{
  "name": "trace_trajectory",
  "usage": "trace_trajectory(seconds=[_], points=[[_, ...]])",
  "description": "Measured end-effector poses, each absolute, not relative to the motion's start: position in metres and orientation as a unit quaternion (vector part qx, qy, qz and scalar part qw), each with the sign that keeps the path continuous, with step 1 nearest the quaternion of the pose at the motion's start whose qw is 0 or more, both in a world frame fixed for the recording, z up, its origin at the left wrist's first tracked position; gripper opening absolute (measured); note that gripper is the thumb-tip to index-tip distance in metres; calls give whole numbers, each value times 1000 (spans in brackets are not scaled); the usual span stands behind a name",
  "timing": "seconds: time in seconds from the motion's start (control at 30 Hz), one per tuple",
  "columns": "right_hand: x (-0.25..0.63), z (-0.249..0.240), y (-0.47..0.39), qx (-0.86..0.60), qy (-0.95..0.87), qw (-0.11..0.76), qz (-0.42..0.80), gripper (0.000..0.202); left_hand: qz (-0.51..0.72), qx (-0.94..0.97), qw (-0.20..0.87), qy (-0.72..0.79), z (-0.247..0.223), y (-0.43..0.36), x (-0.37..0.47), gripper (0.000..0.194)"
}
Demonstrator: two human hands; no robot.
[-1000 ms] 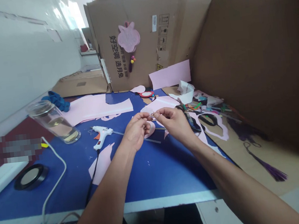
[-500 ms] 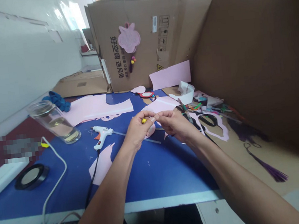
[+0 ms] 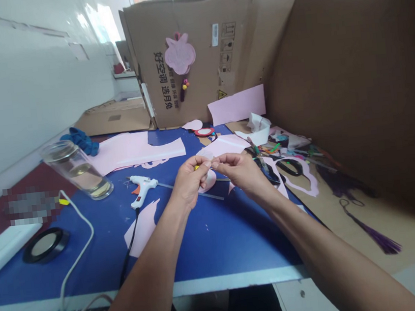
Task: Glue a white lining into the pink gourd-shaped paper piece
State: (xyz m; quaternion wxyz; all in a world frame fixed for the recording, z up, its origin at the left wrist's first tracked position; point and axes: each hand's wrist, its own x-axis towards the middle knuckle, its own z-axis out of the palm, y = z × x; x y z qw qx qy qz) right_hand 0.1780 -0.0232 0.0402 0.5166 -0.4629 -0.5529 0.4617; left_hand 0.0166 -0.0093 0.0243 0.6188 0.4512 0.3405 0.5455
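Fingertips of both hands meet above the middle of the blue table. My left hand (image 3: 191, 179) is closed round a small yellow bead (image 3: 196, 167), of which only a bit shows between the fingers. My right hand (image 3: 241, 172) is pinched, its thumb and forefinger touching the left fingertips; what lies between them is too small to make out. Beneath the hands are a round pink piece (image 3: 210, 179) and a clear glue stick (image 3: 211, 195). A white glue gun (image 3: 142, 189) lies to the left of my left hand.
A glass of liquid (image 3: 91, 180), a roll of black tape (image 3: 46, 245) and a white cable (image 3: 83, 223) are on the left. Pink sheets (image 3: 128, 149) lie farther back. Scissors (image 3: 261, 157), scraps and a purple tassel (image 3: 377, 239) lie right. Cardboard walls (image 3: 199, 77) stand behind.
The yellow bead is now more hidden by my left fingers. My right hand has turned slightly, and the fingertips have shifted a little to the left.
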Motion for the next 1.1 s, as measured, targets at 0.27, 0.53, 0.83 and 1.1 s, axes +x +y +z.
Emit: trace_trajectory(seconds=[0.27,0.53,0.83,1.1], points=[[181,38,-22,-490,-543,534,424,36,557,291,719,297,32,-8,14,20],[181,43,-25,-459,-527,568,436,32,559,242,758,233,35,-9,14,25],[173,39,-29,-409,-571,531,474,31,529,250,776,234,24,-6,14,14],[165,22,-23,-375,-574,537,492,32,557,251,753,244,16,-9,33,24]])
